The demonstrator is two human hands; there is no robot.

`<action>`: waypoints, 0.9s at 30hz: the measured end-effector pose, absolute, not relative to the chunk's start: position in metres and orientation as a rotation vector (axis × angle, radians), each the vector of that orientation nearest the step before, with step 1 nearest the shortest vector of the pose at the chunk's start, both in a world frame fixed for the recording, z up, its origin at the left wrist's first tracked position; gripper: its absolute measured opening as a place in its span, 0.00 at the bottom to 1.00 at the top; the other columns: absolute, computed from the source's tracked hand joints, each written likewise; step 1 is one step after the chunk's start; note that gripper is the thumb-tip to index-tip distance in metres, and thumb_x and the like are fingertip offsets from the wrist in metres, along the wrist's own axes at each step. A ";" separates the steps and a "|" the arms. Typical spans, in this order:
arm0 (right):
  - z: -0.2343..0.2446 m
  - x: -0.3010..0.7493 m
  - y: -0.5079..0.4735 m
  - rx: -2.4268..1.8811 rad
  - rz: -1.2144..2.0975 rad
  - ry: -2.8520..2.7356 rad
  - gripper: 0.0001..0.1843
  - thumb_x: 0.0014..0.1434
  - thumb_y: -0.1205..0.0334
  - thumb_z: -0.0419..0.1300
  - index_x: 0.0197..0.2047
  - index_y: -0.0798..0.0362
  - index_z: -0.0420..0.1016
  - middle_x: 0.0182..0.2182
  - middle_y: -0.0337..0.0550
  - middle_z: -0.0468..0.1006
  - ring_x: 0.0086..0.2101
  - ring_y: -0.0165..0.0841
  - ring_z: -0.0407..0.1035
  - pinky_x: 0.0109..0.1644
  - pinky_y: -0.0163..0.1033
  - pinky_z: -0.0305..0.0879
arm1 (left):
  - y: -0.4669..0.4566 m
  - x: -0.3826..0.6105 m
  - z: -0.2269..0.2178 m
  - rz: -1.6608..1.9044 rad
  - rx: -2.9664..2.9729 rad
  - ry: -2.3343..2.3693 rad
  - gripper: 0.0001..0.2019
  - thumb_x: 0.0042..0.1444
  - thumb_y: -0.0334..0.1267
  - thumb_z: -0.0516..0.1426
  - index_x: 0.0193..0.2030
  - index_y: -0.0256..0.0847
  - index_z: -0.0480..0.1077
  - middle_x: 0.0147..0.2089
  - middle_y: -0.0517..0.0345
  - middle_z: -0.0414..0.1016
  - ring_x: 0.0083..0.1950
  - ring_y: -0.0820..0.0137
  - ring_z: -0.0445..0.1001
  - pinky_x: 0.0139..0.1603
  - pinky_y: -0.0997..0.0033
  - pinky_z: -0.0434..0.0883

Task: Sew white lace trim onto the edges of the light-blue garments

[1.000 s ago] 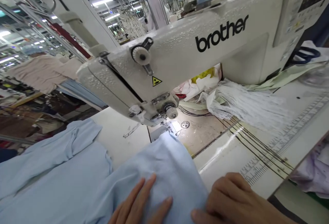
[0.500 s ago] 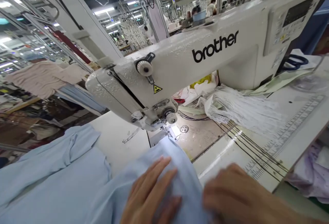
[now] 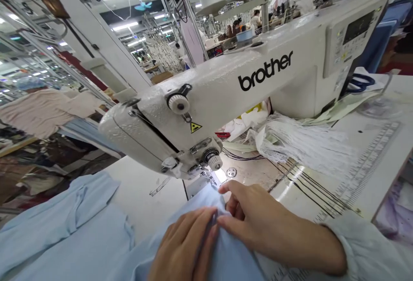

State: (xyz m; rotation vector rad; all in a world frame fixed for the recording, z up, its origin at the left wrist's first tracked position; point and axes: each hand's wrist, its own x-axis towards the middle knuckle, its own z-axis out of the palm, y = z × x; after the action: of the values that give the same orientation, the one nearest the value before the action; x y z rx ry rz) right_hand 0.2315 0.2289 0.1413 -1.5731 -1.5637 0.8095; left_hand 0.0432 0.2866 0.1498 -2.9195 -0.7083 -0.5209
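Light blue fabric [image 3: 237, 251] runs up to the presser foot [image 3: 211, 178] of a white sewing machine [image 3: 206, 96]. My left hand [image 3: 183, 246] rests on this fabric, its fingers drawn together and thumb close to the index finger, with a fold between them. From the right, my right hand [image 3: 258, 218] reaches in, closed on the fabric's edge just before the presser foot; some of its fingers are curled out of sight. The two hands nearly meet at the fold.
More light blue pieces [image 3: 74, 229] lie at the left. White lace-edged material [image 3: 297, 139] sits under the machine arm, near a small red tool [image 3: 222, 135]. Dark-handled scissors [image 3: 360, 82] lie at the right rear. A ruler strip [image 3: 376, 156] marks the table's right side.
My right hand has moved left and forward to the fabric's edge near the presser foot. The left hand's fingers, spread before, have come together. The view has shifted slightly.
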 end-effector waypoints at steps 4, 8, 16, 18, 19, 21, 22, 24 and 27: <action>0.137 0.235 0.218 -1.586 0.980 -1.456 0.04 0.52 0.64 0.58 0.34 0.53 0.68 0.26 0.36 0.72 0.28 0.29 0.67 0.28 0.32 0.58 | 0.293 0.052 0.146 -0.586 -2.879 -0.613 0.13 0.62 0.39 0.50 0.51 0.41 0.68 0.48 0.53 0.76 0.47 0.69 0.76 0.48 0.75 0.74; 0.131 0.232 0.207 -1.700 0.723 -1.617 0.02 0.55 0.66 0.55 0.31 0.53 0.68 0.29 0.39 0.74 0.31 0.31 0.69 0.30 0.34 0.60 | 0.293 0.056 0.143 -0.530 -2.884 -0.653 0.13 0.62 0.40 0.51 0.52 0.42 0.67 0.49 0.54 0.74 0.49 0.69 0.74 0.50 0.72 0.72; 0.119 0.212 0.197 -1.732 -0.301 -2.001 0.18 0.58 0.74 0.50 0.53 0.64 0.66 0.31 0.48 0.75 0.20 0.29 0.66 0.17 0.35 0.52 | 0.295 0.058 0.139 -0.518 -2.857 -0.780 0.16 0.63 0.35 0.49 0.57 0.42 0.64 0.48 0.53 0.73 0.46 0.68 0.72 0.47 0.68 0.72; 0.118 0.211 0.196 -1.735 -0.383 -1.981 0.18 0.60 0.74 0.49 0.53 0.64 0.66 0.31 0.48 0.75 0.20 0.28 0.66 0.17 0.34 0.54 | 0.295 0.057 0.135 -0.535 -2.869 -0.769 0.15 0.63 0.35 0.49 0.55 0.42 0.66 0.48 0.53 0.72 0.46 0.68 0.71 0.47 0.68 0.71; 0.117 0.211 0.196 -1.736 -0.386 -1.982 0.17 0.60 0.74 0.49 0.52 0.64 0.67 0.31 0.47 0.75 0.20 0.27 0.66 0.17 0.34 0.54 | 0.295 0.057 0.134 -0.558 -2.868 -0.765 0.15 0.63 0.35 0.49 0.55 0.42 0.66 0.48 0.53 0.72 0.46 0.68 0.71 0.47 0.69 0.71; 0.118 0.211 0.197 -1.739 -0.357 -1.990 0.16 0.60 0.74 0.49 0.50 0.62 0.69 0.30 0.46 0.75 0.20 0.26 0.65 0.17 0.33 0.55 | 0.295 0.057 0.134 -0.584 -2.855 -0.759 0.15 0.63 0.35 0.50 0.55 0.41 0.66 0.47 0.53 0.72 0.46 0.68 0.71 0.47 0.68 0.71; 0.118 0.211 0.198 -1.740 -0.339 -1.991 0.15 0.60 0.74 0.49 0.48 0.62 0.70 0.30 0.46 0.75 0.19 0.26 0.65 0.17 0.33 0.55 | 0.295 0.057 0.134 -0.577 -2.849 -0.755 0.15 0.63 0.35 0.50 0.56 0.42 0.66 0.48 0.53 0.73 0.46 0.67 0.71 0.47 0.68 0.71; 0.118 0.210 0.200 -1.748 -0.312 -1.987 0.14 0.59 0.74 0.50 0.48 0.62 0.70 0.29 0.45 0.75 0.19 0.27 0.65 0.16 0.33 0.54 | 0.296 0.055 0.134 -0.527 -2.849 -0.742 0.16 0.62 0.35 0.50 0.56 0.42 0.65 0.51 0.52 0.72 0.48 0.67 0.71 0.49 0.67 0.71; 0.117 0.210 0.195 -1.810 -0.282 -1.960 0.13 0.59 0.74 0.52 0.45 0.58 0.72 0.26 0.42 0.74 0.19 0.26 0.65 0.16 0.32 0.54 | 0.305 0.047 0.128 -0.542 -2.833 -0.657 0.16 0.62 0.36 0.50 0.56 0.44 0.66 0.57 0.52 0.70 0.53 0.64 0.71 0.52 0.66 0.69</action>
State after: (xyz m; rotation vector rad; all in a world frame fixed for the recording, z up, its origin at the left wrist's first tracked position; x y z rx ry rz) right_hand 0.2102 0.1947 0.1167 -1.8103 -1.9601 -0.2824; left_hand 0.0465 0.3051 0.1275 -2.8332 -0.6574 -0.5423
